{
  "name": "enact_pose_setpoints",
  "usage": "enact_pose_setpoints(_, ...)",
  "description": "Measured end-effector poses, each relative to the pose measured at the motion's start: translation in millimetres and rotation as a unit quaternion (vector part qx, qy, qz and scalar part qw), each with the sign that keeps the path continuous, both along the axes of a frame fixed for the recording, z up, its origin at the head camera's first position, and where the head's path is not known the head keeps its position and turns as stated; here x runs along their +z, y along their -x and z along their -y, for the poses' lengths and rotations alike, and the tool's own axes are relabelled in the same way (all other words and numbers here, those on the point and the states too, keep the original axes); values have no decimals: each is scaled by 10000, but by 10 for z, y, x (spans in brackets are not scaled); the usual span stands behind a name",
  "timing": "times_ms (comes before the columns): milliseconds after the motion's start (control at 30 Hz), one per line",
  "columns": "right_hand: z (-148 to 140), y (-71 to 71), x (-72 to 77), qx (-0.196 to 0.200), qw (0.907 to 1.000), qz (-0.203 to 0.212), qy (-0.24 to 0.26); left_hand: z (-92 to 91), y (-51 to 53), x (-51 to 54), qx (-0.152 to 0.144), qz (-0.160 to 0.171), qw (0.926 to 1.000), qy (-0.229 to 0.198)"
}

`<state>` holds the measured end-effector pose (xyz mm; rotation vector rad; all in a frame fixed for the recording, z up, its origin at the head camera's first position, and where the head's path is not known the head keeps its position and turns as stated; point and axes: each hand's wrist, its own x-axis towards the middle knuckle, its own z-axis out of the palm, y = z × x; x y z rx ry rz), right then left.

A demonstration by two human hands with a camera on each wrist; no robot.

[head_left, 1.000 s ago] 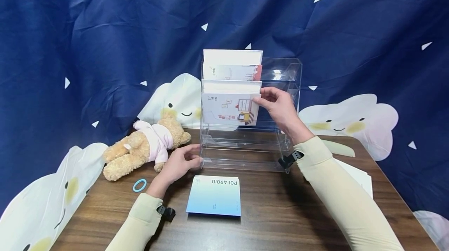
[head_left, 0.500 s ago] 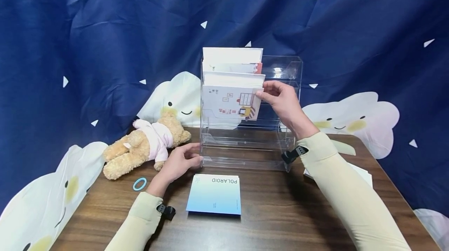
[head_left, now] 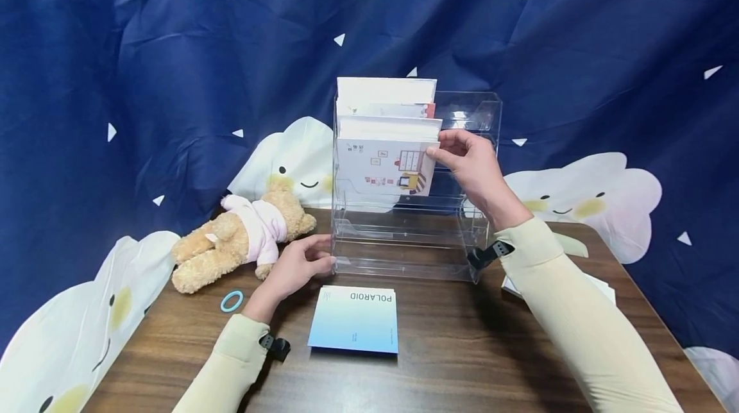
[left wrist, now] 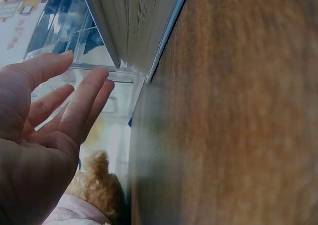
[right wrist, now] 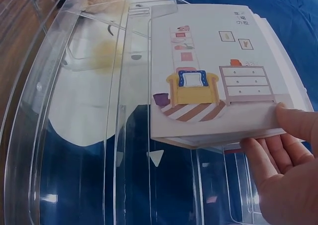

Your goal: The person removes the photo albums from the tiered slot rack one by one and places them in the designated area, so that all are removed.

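— Blue curtain (head_left: 577, 47) as backdrop, wood-grain table (head_left: 462, 362) below. State of right grip (head_left: 476, 166)?

— Pinching illustrated white book (head_left: 375, 166) by its right-hand edge, near the upper corner. Thumb on the cover, other fingers at and partly hidden behind the edge.

— Lie of the book from there?

— Leftward and a little downward from the right grip, with nearly all of the bulk on that side. Wider than tall in the head view, so long axis judged crosswise, straight out from the pinch. Not certain, given foreshortening. Cover artwork turned sideways.

— Support?

— Upper half of clear tiered rack (head_left: 404, 267), with lower edge of the book behind a transparent lip, down-left of the right grip. Seated on the tier or raised from it: cannot tell.

— Nearer hand?

— Right, already in contact. Left grip (head_left: 297, 265) well below and to the left, beside the rack's lower corner, with fingers loosely extended and nothing held. Thumb apparently touching the rack; pressure unreadable.

— Key relation, as judged: one-edge hold, bulk to the left, hence possible twist about the pinch. Further white books (head_left: 387, 89) just behind, up-left of the right grip; worth watching for rubbing.
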<state>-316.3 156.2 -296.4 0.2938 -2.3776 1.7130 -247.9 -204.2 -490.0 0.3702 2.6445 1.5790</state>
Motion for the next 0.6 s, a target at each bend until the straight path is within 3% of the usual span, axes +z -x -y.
enact_pose_setpoints(600, -128, -106, 89, -297, 9994, -119, -110, -6, 2, 8, -8, 21, 10000, 5)
